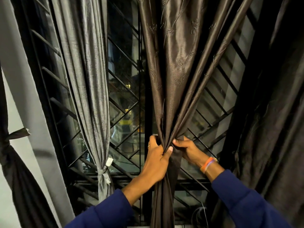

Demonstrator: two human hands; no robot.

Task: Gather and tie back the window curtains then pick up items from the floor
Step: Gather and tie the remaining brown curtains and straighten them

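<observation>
Brown satin, the middle curtain (172, 66) hangs before the window grille (125, 89) and narrows to a bunched neck between both hands. The left hand (156, 160) is clamped round that neck, thumb across the folds; the right hand (187, 150) pinches a dark strip of fabric just beside it, probably the tie. The curtain's long axis runs vertically, so the wrap likely must cross it horizontally, and the right hand sits nearer. A grey curtain (92, 79) towards the window's left edge is already knotted.

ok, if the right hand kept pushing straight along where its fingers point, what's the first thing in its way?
The right hand points left into the gathered brown curtain it already pinches, so fabric first, then probably the left hand gripping the same bunch from the other side; depth is unclear.
</observation>
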